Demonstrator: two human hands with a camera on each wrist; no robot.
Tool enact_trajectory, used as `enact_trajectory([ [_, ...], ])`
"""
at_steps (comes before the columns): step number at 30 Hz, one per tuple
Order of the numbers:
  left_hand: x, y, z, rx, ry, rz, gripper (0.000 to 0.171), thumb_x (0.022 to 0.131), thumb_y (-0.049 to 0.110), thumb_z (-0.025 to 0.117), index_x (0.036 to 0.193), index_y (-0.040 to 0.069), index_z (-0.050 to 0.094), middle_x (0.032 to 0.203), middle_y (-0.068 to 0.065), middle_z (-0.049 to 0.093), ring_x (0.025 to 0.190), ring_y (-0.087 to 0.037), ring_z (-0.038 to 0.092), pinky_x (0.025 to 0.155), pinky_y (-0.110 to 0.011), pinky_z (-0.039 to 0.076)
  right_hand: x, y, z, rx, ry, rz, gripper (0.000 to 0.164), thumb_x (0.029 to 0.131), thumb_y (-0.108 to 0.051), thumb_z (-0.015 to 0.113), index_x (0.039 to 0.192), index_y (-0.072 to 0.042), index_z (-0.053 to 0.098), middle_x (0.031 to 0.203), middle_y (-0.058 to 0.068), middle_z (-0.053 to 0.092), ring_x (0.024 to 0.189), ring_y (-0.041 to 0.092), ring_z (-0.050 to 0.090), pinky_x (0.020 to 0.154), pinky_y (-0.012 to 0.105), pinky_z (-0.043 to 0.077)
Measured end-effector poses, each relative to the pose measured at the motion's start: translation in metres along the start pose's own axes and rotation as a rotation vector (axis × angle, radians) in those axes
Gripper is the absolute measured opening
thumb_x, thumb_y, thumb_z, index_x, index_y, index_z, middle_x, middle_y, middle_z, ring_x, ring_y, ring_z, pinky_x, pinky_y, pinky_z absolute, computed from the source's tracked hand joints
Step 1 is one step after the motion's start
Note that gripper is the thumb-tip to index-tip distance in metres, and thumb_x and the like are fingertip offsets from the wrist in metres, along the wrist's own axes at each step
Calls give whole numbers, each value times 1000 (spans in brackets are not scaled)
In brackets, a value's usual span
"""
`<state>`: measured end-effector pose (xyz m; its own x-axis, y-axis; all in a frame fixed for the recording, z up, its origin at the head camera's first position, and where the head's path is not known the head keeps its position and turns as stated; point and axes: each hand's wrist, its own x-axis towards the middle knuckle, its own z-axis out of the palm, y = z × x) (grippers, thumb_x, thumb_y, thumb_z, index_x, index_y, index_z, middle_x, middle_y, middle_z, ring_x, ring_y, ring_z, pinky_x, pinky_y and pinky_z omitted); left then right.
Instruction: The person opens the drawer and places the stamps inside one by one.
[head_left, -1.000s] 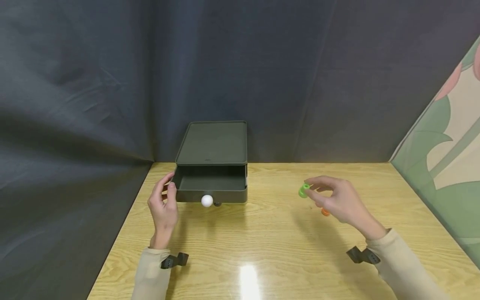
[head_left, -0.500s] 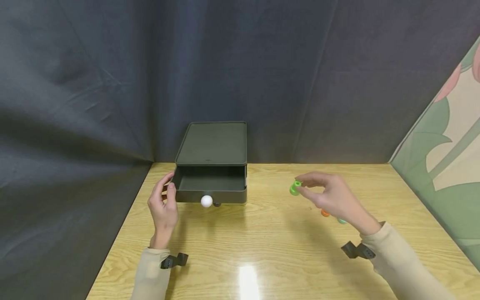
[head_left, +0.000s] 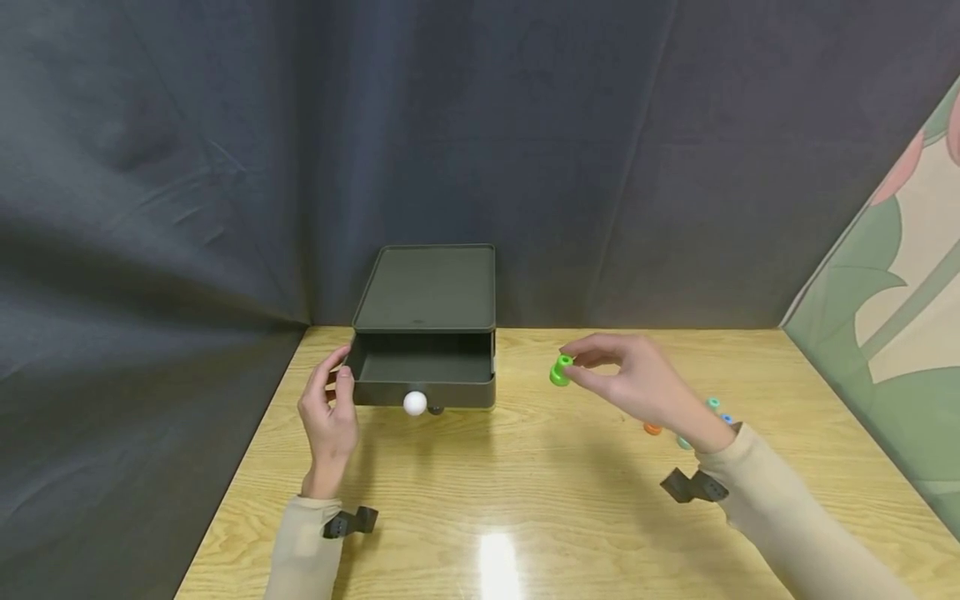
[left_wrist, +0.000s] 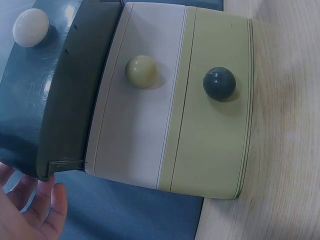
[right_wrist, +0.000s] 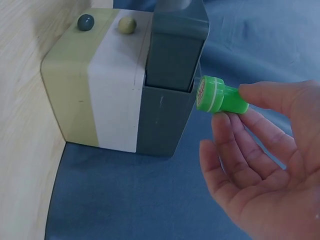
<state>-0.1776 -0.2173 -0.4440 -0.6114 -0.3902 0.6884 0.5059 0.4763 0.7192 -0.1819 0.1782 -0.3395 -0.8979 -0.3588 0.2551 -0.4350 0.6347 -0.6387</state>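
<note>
A small green toy stamp [head_left: 560,371] with a patterned round face is pinched between thumb and fingers of my right hand [head_left: 633,379], held above the table right of the drawer unit. In the right wrist view the stamp [right_wrist: 230,100] lies tilted, its face toward the unit. The unit's dark top drawer [head_left: 468,395] with a white knob [head_left: 415,403] is pulled out, and its visible inside is bare. My left hand [head_left: 330,421] rests its fingertips at the drawer's left side. Below, the white drawer [left_wrist: 135,125] and pale green drawer [left_wrist: 210,140] are closed.
On the table [head_left: 585,517] behind my right wrist lie an orange stamp [head_left: 652,429], two teal ones, one a teal stamp [head_left: 713,403], and a blue one [head_left: 726,419]. A dark curtain [head_left: 555,167] hangs behind; a flower-patterned panel [head_left: 885,333] bounds the right.
My right hand has moved left with the green stamp, toward the pulled-out drawer, uncovering more stamps behind it. The left hand and drawer have stayed in place.
</note>
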Motion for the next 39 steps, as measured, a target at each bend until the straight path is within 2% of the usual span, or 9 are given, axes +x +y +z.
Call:
enact_trajectory([
  [4,-1,0,0,0,0,-4,32,101,0,58,129,-1,74,126,-24,74,98,8,61,72,-8,43,7,-4,0,39,-18,-17,27,97,-24,79,123,-16,80,114,-3,81,100,15,77,92,46,59],
  [8,-1,0,1,-3,2,-7,32,101,-1,58,128,-1,75,125,-24,75,98,8,60,72,-8,43,13,-6,-2,91,-45,7,28,97,-25,79,123,-15,80,108,-3,82,99,15,78,93,42,58],
  [12,-1,-1,3,-7,9,4,32,101,-2,57,127,-3,74,124,-26,74,97,8,60,73,-8,43,21,-13,-4,125,-63,23,28,96,-27,80,122,-16,80,105,-2,82,98,14,78,90,34,58],
  [18,0,1,3,-14,13,-3,32,101,1,57,127,0,76,124,-23,75,95,5,61,72,-9,44,33,-29,-2,164,-98,-25,27,96,-22,80,121,-11,80,107,3,82,96,15,78,85,25,60],
  [26,-3,-2,2,-8,12,-16,32,102,3,57,127,2,76,124,-22,75,94,0,62,73,-10,45,48,-44,2,165,-125,-95,19,93,-14,82,112,-13,82,101,-1,82,89,15,78,83,30,61],
  [31,-3,0,1,0,19,-2,31,102,4,56,127,2,76,122,-22,75,94,3,61,73,-10,45,55,-56,4,169,-146,-126,19,92,-12,82,112,-11,82,101,0,82,88,12,76,83,29,62],
  [34,-2,0,2,-4,19,2,31,103,3,56,127,2,76,122,-23,75,94,6,60,73,-10,45,61,-62,6,179,-154,-138,20,92,-11,83,112,-10,82,101,0,82,88,12,77,84,32,63],
  [39,-1,-3,4,-12,24,4,31,100,-2,57,124,-3,76,118,-27,74,91,8,58,71,-9,42,69,-68,13,168,-163,-150,21,92,-12,83,113,-10,82,99,1,83,87,13,78,82,35,63],
])
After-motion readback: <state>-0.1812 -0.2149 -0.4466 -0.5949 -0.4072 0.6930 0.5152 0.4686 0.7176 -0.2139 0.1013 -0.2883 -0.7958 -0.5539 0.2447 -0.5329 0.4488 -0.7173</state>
